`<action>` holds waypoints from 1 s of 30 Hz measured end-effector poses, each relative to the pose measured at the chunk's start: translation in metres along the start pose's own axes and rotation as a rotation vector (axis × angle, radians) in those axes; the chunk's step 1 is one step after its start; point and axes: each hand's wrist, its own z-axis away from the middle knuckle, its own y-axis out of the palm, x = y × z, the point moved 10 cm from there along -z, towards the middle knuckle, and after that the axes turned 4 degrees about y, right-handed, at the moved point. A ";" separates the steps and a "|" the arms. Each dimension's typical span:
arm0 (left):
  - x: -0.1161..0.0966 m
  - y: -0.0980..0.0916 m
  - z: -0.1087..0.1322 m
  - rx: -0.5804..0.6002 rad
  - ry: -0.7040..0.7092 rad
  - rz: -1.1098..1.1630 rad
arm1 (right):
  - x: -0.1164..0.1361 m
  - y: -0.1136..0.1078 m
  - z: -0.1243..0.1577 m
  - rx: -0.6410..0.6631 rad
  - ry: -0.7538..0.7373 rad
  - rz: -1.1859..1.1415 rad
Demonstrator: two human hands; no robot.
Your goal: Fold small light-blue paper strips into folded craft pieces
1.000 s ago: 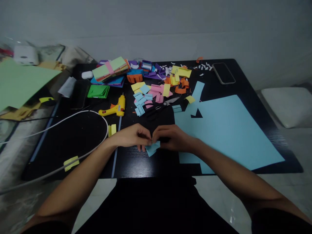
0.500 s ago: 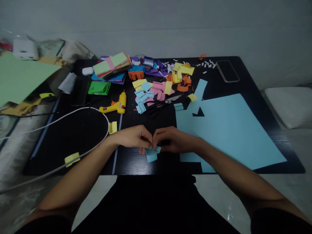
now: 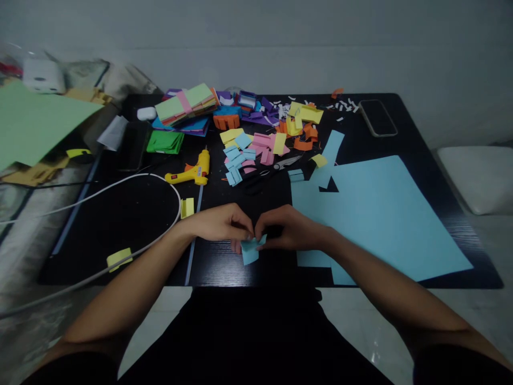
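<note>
Between my hands, just above the table's front edge, is a small light-blue piece of paper (image 3: pixel 250 253) with a fold near its top. My left hand (image 3: pixel 225 223) pinches its upper left part. From the other side my right hand (image 3: pixel 285 226) grips the upper right corner between thumb and fingers. The fingertips of both hands nearly meet and hide part of the paper's top. To the right lies a large light-blue sheet (image 3: pixel 385 214) with a cut-out notch, partly beneath my right forearm. Ahead of my hands are scissors (image 3: pixel 280 163) and folded light-blue paper pieces (image 3: pixel 235 160).
A yellow glue gun (image 3: pixel 196 170) lies left of centre. A white cable (image 3: pixel 178 199) loops over the table's left side. Along the back are a stack of coloured paper (image 3: pixel 188 105), yellow (image 3: pixel 306 113) and orange scraps, and a phone (image 3: pixel 378 118) at the right.
The small blue paper has been turned slightly, and the right fingers have shifted to its right corner. Both hands stay close together; the whole view has moved a little.
</note>
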 end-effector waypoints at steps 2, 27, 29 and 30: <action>-0.001 -0.002 0.001 -0.009 0.005 0.010 | -0.001 -0.002 0.000 -0.021 -0.008 0.002; -0.020 -0.019 0.003 -0.203 0.145 -0.187 | 0.002 -0.009 0.001 -0.075 -0.047 0.045; -0.030 -0.027 0.008 -0.281 0.200 -0.181 | 0.000 -0.018 0.001 -0.142 -0.032 0.084; -0.035 -0.029 0.011 -0.302 0.230 -0.174 | -0.002 -0.022 0.001 -0.175 -0.030 0.104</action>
